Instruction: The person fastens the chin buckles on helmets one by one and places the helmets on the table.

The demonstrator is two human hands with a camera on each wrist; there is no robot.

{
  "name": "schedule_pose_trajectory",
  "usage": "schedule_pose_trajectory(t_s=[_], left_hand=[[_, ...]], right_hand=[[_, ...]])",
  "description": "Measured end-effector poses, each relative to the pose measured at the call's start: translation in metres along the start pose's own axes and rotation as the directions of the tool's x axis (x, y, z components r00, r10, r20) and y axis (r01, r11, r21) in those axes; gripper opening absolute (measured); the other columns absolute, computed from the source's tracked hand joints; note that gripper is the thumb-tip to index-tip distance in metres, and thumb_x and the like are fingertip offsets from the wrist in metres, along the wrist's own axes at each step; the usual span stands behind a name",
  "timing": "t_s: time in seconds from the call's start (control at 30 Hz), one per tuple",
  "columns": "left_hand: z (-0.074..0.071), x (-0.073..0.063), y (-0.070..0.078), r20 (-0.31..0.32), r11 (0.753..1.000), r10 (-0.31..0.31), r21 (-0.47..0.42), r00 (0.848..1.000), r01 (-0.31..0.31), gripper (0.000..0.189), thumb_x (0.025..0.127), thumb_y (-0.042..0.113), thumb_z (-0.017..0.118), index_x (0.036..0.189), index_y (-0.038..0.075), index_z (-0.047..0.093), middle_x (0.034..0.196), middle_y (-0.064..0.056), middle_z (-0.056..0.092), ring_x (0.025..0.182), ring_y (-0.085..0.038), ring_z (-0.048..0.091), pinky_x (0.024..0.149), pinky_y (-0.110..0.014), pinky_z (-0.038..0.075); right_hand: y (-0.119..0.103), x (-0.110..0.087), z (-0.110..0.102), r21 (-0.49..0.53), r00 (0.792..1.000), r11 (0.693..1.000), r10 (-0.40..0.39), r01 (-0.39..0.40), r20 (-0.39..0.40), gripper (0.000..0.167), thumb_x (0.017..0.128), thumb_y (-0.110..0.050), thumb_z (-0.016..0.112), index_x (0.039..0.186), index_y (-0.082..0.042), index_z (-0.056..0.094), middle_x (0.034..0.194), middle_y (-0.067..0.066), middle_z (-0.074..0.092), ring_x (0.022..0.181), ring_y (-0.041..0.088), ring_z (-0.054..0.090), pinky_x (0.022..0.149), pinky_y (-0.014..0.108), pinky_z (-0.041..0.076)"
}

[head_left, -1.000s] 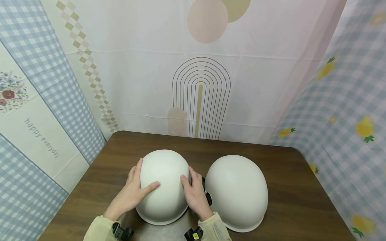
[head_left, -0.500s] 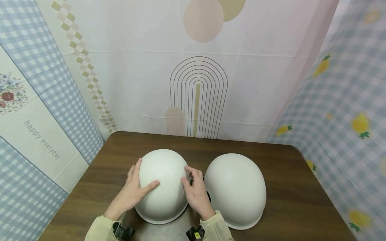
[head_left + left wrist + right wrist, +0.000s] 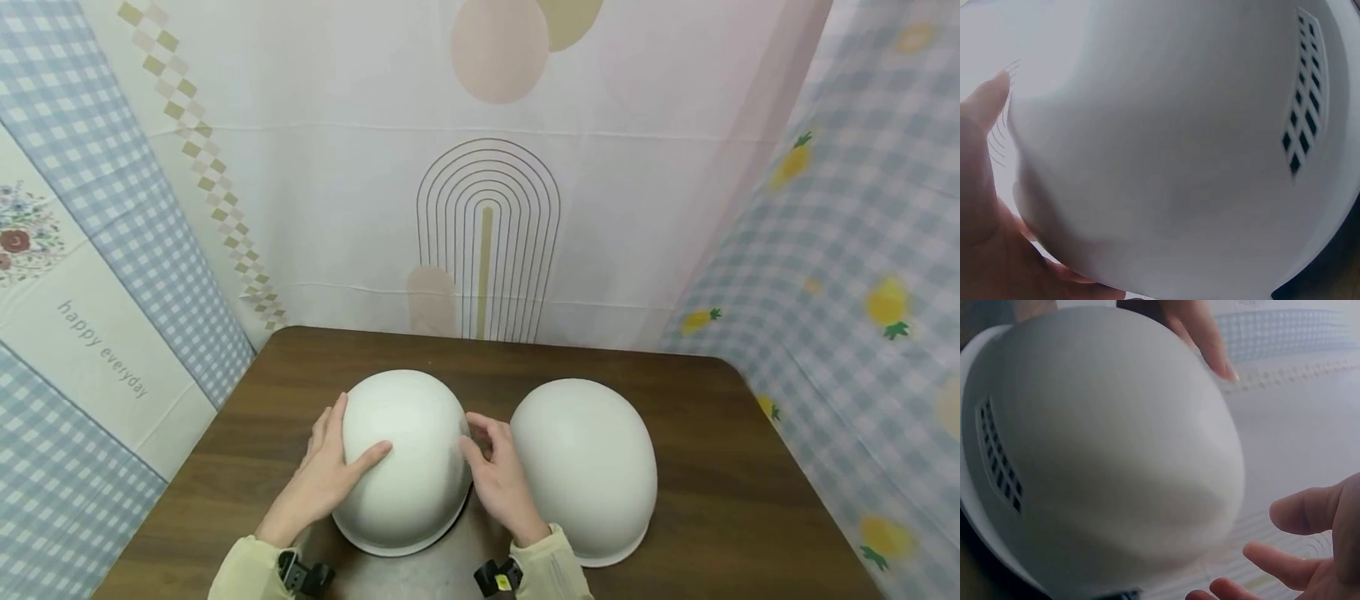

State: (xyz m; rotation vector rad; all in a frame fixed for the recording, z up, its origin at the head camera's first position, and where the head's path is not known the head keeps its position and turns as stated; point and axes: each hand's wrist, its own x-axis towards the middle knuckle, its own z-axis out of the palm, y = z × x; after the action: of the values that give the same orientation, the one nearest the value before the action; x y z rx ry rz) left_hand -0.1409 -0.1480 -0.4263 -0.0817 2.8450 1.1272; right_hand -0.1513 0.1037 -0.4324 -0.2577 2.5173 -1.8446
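Note:
A white helmet (image 3: 408, 475) sits dome up on the near part of the table. My left hand (image 3: 318, 477) rests on its left side, fingers spread fairly straight and thumb lying on the dome. To the right of this helmet is my right hand (image 3: 501, 483), its thumb and fingers loosely bent. A gap shows between the right fingers (image 3: 1285, 565) and the dome in the right wrist view, with nothing in that hand. Both wrist views show a latticed vent (image 3: 1304, 100) near the helmet's rim. A second white helmet (image 3: 588, 475) stands just right of my right hand, partly hidden by it.
The brown wooden table (image 3: 735, 483) reaches back to a pale patterned cloth (image 3: 615, 208). A greyish surface (image 3: 405, 579) shows below the left helmet. Blue-checked cloth hangs on both sides. Each wrist wears a black camera.
My right hand has come off the left helmet's side and shifted slightly right, its fingers bending. My left hand stays on the helmet. The head view has turned a little to the right.

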Motion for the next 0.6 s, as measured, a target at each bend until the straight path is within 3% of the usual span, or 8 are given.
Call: schedule_pose_trajectory(t_s=[0.3,0.47,0.53,0.6], left_hand=[[0.000,0.002,0.001,-0.065,1.000,0.024,-0.010,0.998,-0.024,0.098,0.093,0.066,0.045,0.156,0.008,-0.002,0.157,-0.028,0.000,0.141,-0.052,0.006,0.102,-0.074,0.009],[0.002,0.004,0.009,-0.115,0.997,0.070,-0.005,0.991,-0.071,0.094,0.094,0.064,0.045,0.156,0.004,0.009,0.157,-0.028,0.003,0.142,-0.051,0.005,0.105,-0.071,0.007],[0.004,0.003,0.015,-0.157,0.992,0.127,0.023,0.979,-0.125,0.090,0.094,0.062,0.048,0.154,0.003,0.016,0.157,-0.029,0.005,0.143,-0.048,0.003,0.108,-0.067,0.004],[0.007,0.003,0.023,-0.221,0.976,0.215,0.070,0.951,-0.204,0.084,0.095,0.056,0.052,0.151,0.000,0.024,0.156,-0.029,0.009,0.145,-0.044,0.001,0.111,-0.063,0.002]], right_hand=[[-0.024,-0.014,-0.044,0.031,0.994,0.999,-0.041,0.045,-0.099,0.037,0.101,-0.028,0.055,0.136,-0.017,0.053,0.133,0.008,0.046,0.125,0.029,0.046,0.101,0.048,0.040],[-0.032,-0.021,-0.072,-0.015,0.977,0.996,-0.087,0.085,-0.196,0.035,0.101,-0.023,0.056,0.135,-0.016,0.055,0.131,0.007,0.048,0.124,0.027,0.048,0.100,0.047,0.041],[-0.034,-0.024,-0.083,-0.047,0.965,0.995,-0.102,0.093,-0.243,0.035,0.100,-0.023,0.056,0.134,-0.015,0.055,0.131,0.008,0.049,0.123,0.027,0.049,0.099,0.045,0.041],[-0.036,-0.028,-0.094,-0.083,0.949,0.992,-0.115,0.094,-0.294,0.035,0.100,-0.021,0.057,0.134,-0.013,0.055,0.131,0.008,0.049,0.122,0.026,0.050,0.098,0.044,0.041]])
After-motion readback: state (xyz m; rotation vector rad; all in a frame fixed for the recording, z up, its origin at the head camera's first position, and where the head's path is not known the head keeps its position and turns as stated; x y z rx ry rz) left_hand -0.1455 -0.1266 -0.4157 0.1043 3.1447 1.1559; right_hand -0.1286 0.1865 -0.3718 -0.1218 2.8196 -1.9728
